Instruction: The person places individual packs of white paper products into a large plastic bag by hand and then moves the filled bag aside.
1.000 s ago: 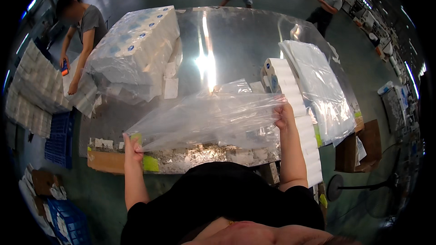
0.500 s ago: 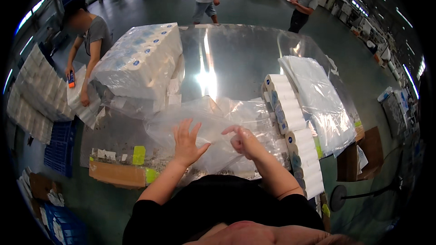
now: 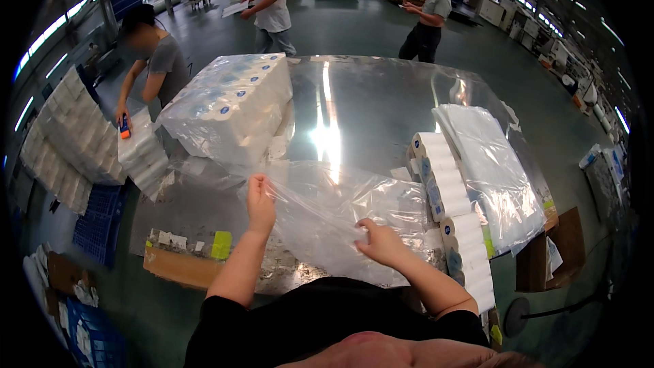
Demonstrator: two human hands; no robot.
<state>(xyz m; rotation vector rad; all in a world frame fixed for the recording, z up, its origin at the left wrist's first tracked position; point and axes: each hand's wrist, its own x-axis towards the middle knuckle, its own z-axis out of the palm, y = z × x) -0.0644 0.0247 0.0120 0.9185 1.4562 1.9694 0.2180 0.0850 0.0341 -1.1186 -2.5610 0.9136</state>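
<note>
A large clear plastic bag (image 3: 327, 215) lies rumpled over the near middle of the metal-topped table (image 3: 368, 105). My left hand (image 3: 260, 204) is closed on its left part, drawing the film up into folds. Further right, my right hand (image 3: 383, 244) has its fingers curled and pinches the film close to my body. Beyond my left hand stands a big film-wrapped block of white paper rolls (image 3: 228, 116). Two rows of white rolls (image 3: 446, 177) with blue labels lie to the right of the bag.
A stack of flat clear bags (image 3: 490, 170) rests along the table's right side. Below that side sits an open cardboard box (image 3: 562, 249). At the left, a co-worker (image 3: 167, 68) handles wrapped packs (image 3: 143, 153) with an orange-and-blue tool (image 3: 124, 127). Two people stand beyond the table.
My left hand has gone from spread fingers to a closed grip on the bag. My right hand has moved slightly down and right. The film is pulled into tighter folds. One standing person has moved left.
</note>
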